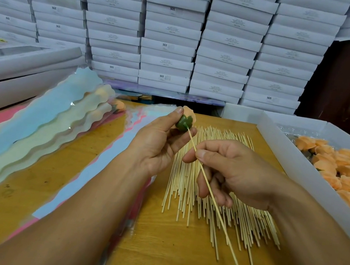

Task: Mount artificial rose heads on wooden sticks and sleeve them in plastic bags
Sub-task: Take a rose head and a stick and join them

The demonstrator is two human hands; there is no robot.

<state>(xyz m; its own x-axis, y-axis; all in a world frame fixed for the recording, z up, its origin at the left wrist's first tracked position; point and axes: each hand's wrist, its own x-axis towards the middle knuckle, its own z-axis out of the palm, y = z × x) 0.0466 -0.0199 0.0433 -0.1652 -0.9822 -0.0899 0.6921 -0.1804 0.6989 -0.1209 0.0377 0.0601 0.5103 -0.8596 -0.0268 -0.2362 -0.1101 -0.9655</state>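
Note:
My left hand (159, 139) grips an orange rose head (184, 120) by its green base, petals pointing away from me. My right hand (229, 173) pinches a thin wooden stick (215, 203) between thumb and forefinger. The stick's tip sits in the green base, and its long end slants down toward me. Under both hands a loose pile of wooden sticks (186, 192) lies on the wooden table (75, 163).
A white tray (283, 156) of several orange rose heads (343, 174) stands at the right. Pastel wavy-edged plastic bags (42, 122) lie at the left, with sleeved roses (118, 104) at their far end. White boxes (171, 37) are stacked behind.

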